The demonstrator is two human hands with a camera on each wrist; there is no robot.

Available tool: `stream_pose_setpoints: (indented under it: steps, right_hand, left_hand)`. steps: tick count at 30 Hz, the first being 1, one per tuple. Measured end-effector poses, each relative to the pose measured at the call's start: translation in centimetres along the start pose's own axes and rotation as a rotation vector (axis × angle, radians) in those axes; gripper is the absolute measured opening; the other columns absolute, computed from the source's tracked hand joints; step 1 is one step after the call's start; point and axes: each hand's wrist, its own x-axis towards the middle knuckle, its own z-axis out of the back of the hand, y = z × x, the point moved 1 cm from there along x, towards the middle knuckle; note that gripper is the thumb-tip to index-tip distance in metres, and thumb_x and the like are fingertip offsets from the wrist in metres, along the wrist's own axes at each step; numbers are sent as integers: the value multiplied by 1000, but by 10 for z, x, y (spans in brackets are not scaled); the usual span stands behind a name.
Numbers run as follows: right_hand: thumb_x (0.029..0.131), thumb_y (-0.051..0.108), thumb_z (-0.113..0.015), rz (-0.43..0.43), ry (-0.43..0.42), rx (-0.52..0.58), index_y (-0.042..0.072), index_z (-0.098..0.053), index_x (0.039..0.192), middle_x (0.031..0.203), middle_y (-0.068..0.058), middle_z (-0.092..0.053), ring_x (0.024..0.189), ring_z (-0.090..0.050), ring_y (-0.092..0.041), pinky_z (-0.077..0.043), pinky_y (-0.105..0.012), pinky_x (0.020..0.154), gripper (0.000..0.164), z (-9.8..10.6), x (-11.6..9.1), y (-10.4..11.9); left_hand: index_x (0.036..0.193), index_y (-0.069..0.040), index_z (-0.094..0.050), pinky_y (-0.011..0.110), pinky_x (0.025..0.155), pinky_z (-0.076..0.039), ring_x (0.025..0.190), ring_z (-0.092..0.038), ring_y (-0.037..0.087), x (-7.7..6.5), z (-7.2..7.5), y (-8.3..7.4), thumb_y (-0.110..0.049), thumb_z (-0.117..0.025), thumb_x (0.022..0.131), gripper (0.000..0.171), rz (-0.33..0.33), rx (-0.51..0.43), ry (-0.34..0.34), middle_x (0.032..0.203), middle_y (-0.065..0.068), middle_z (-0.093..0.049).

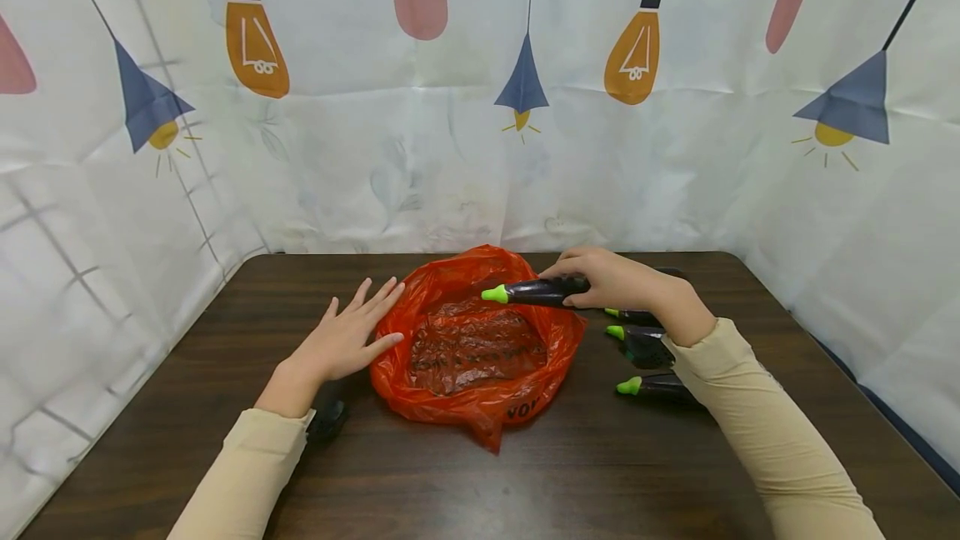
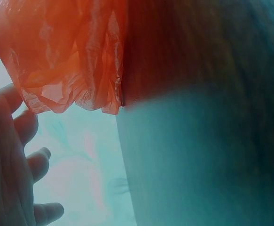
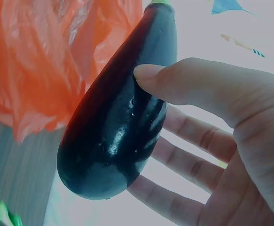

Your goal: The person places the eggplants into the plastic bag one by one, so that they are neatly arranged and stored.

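The patterned curtain [image 1: 465,165] stands behind the dark wooden table [image 1: 600,473], on which the red plastic bag [image 1: 457,407] lies with its mouth spread wide. The person's left hand [image 1: 345,340] has its fingers fanned out at the bag's left rim, while the right hand [image 1: 618,277] holds an eggplant [image 1: 536,293] between thumb and fingers, stem end overlapping the bag's mouth. At least three more eggplants [image 1: 660,388] lie right of the bag, partly behind the forearm. The limp rim could fold inward if the eggplant's weight caught it, and the glossy skin might slip from a loose grip. The far table edge runs close behind the bag; the nearer side offers more room to move.
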Motion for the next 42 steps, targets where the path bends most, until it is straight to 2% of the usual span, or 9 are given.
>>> stream_pose_setpoints:
  steps: [8,19,28,36,42]
  right_hand:
    - [93,9,-77,6,31,-2,10,-68,136,119,-7,-62,97,-54,-22,-47,-41,82,44,-4,13,12]
    - [95,14,-75,23,65,6,12,-65,140,119,-4,-59,109,-58,-24,-51,-42,88,46,-7,29,29]
    - [96,12,-75,43,108,41,10,-64,141,137,-10,-59,127,-55,-28,-50,-43,102,47,-18,44,38]
    - [96,12,-75,83,118,68,12,-64,141,133,-7,-59,120,-59,-23,-51,-37,99,47,-31,53,47]
    - [96,13,-75,68,149,89,13,-64,141,131,-6,-59,121,-57,-22,-51,-36,99,47,-40,56,51]
  left_hand:
    - [167,-18,-16,77,113,-5,156,-4,40,0,0,0,-56,-49,104,80,2,-6,6,171,7,-12]
    - [167,-18,-15,76,113,-2,156,-3,40,0,0,1,-56,-49,104,81,8,-17,11,171,8,-12]
    - [167,-18,-16,76,113,-3,155,-6,43,0,1,1,-55,-49,104,80,6,-7,7,171,8,-12]
    - [166,-17,-17,77,113,-5,155,-6,42,-1,2,-1,-56,-50,104,81,3,-16,5,171,7,-13]
    - [166,-16,-19,78,112,-4,154,-7,44,0,2,-3,-56,-51,104,80,-7,-20,-4,171,9,-15]
